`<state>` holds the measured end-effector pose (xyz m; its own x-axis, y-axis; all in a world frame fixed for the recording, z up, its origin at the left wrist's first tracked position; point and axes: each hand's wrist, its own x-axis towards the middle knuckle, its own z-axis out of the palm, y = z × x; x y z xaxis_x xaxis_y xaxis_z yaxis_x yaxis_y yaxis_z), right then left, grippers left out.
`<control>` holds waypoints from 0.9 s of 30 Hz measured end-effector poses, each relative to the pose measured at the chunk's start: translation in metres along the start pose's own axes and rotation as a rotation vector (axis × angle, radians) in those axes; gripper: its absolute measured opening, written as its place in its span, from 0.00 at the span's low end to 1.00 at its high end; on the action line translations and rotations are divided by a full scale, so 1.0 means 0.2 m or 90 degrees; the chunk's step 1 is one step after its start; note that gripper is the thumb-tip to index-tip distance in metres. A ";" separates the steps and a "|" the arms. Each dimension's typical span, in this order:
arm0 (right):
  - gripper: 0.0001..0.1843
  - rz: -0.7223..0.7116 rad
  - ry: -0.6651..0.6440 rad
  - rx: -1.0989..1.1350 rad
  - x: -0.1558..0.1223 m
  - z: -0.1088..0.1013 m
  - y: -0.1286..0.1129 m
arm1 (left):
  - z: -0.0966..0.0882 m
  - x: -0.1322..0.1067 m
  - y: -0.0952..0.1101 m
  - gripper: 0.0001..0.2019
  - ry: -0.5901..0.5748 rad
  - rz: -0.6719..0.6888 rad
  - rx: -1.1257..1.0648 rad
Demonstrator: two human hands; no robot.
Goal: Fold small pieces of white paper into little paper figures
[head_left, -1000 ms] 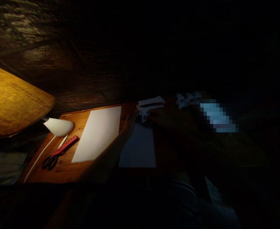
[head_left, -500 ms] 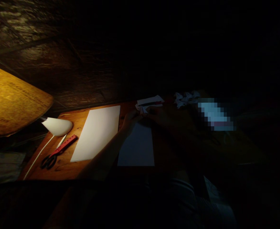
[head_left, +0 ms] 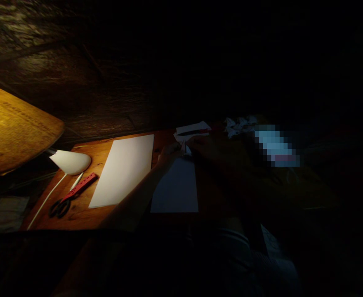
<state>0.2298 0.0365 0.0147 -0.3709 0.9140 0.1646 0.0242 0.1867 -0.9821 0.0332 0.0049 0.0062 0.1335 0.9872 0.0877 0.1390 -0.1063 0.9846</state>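
The scene is very dark, lit only from the left. My left hand [head_left: 169,154] reaches across the wooden table [head_left: 85,214] to the top edge of a white sheet of paper [head_left: 175,189], fingers curled at a small folded white paper piece [head_left: 186,149]. My right hand [head_left: 204,147] lies in deep shadow just right of that piece and seems to touch it; its fingers are hard to make out. A larger white sheet [head_left: 124,169] lies to the left of my forearm.
A white lamp head [head_left: 70,161] with its cord sits at the table's left, beside a red ruler [head_left: 83,184], a pen and dark-handled scissors [head_left: 59,207]. White papers with a dark pen [head_left: 192,128] and crumpled paper [head_left: 240,123] lie at the far edge.
My left hand has curled in from the sheet's corner toward the small folded piece, and my right hand has closed in on it from the right.
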 end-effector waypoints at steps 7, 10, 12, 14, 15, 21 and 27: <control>0.22 -0.037 0.044 -0.030 0.00 0.00 0.01 | 0.01 0.01 0.00 0.16 -0.009 0.003 -0.028; 0.21 -0.053 0.057 -0.028 0.01 -0.01 0.01 | 0.00 0.00 0.01 0.19 -0.030 0.008 -0.025; 0.21 -0.058 0.059 -0.034 0.01 -0.01 0.01 | 0.00 0.00 0.00 0.20 -0.032 0.015 -0.017; 0.23 -0.053 0.054 -0.033 0.02 -0.02 0.01 | -0.01 0.01 -0.01 0.19 -0.015 0.023 -0.015; 0.24 -0.050 0.049 -0.029 0.02 -0.02 0.01 | -0.01 0.01 -0.01 0.19 -0.005 0.027 -0.019; 0.25 -0.039 0.014 -0.001 0.01 -0.02 0.01 | -0.01 0.03 -0.04 0.18 0.063 0.026 -0.078; 0.26 -0.076 0.034 -0.006 0.01 -0.01 0.02 | 0.02 0.03 -0.04 0.23 0.069 0.032 -0.121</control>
<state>0.2316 0.0411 0.0109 -0.3211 0.9030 0.2855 -0.0078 0.2989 -0.9542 0.0360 0.0114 -0.0008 0.0280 0.9893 0.1430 -0.0534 -0.1413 0.9885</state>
